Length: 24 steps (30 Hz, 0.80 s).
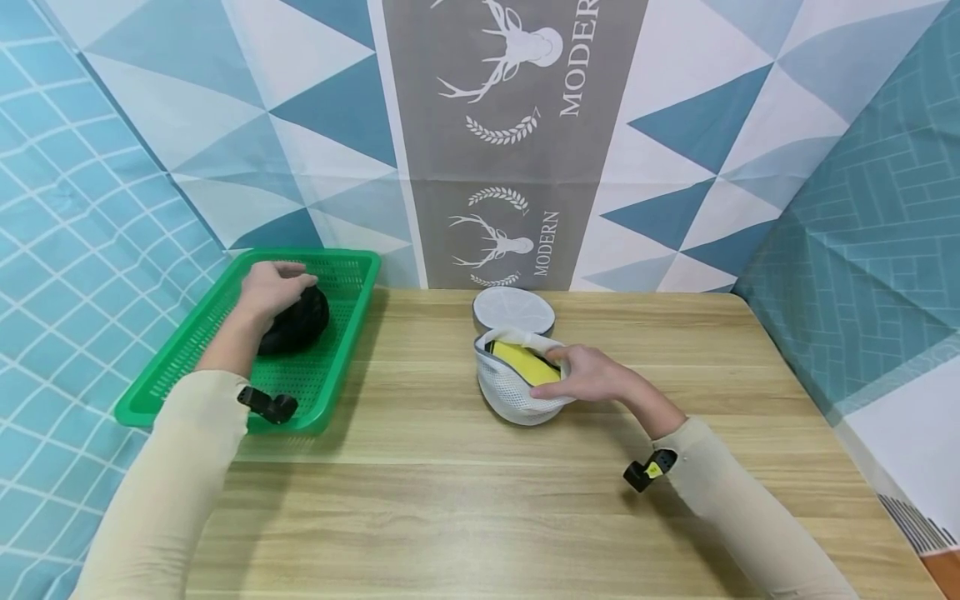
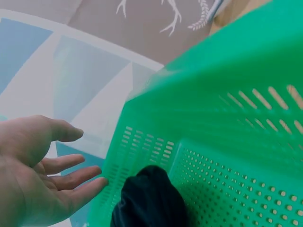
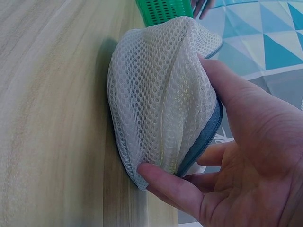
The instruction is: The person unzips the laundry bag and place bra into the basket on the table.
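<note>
A white mesh laundry bag with a grey zipper edge stands on the table, its round lid folded back behind. Inside lies something yellow with dark edges; its kind is unclear. My right hand grips the bag's near right rim, thumb and fingers on the mesh. Over at the left, a black bundle that looks like cloth lies in a green basket. Above it hovers my left hand; the left wrist view shows its fingers apart and loosely bent, holding nothing.
The wooden table runs up to a patterned backdrop behind the bag. Blue tiled sheeting borders the basket on the left. The basket's raised perforated wall stands between the black bundle and the bag.
</note>
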{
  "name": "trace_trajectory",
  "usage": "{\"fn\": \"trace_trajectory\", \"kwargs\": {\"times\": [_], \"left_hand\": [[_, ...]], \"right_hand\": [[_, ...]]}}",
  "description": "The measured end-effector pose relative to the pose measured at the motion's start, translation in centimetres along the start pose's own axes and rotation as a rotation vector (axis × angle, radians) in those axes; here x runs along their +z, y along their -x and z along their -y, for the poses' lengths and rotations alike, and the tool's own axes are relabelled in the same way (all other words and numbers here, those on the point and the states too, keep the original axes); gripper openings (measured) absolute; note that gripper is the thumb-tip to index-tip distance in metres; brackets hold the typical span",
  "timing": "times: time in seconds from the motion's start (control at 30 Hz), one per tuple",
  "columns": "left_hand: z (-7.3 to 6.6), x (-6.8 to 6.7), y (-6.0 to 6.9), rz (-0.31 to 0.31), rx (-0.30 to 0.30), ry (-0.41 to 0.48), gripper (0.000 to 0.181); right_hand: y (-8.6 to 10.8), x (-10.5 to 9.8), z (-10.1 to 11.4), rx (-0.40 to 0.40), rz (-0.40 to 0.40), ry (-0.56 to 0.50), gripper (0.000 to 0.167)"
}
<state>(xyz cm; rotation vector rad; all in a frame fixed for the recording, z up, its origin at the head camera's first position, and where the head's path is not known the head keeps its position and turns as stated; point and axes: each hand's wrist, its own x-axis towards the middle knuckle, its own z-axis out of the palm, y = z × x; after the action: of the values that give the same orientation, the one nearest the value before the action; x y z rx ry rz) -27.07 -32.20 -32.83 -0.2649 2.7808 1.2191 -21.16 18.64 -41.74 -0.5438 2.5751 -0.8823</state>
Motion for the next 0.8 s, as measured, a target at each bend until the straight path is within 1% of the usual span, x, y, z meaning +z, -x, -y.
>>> {"fn": "trace_trajectory", "kwargs": {"times": [0.23,0.37,0.63,0.8], "left_hand": [[-1.4,1.2,0.2,0.011,0.04,-0.046,0.064],[-2.2,1.9,0.2,0.016,0.065,-0.044,0.062],[-3.5,3.4,0.8,0.052,0.122,-0.049,0.059],[-4.4,4.4,1.1,0.054,0.161,-0.058,0.057]], "right_hand": [[0.2,0.0,0.2,0.002,-0.001,-0.002,0.098],[0.2,0.0,0.2,0.004,-0.004,-0.002,0.098],[0.0,0.1,0.1,0.021,0.007,-0.014,0.101],[0.0,0.1,0.1,0.032,0.001,-0.008,0.101]]}}
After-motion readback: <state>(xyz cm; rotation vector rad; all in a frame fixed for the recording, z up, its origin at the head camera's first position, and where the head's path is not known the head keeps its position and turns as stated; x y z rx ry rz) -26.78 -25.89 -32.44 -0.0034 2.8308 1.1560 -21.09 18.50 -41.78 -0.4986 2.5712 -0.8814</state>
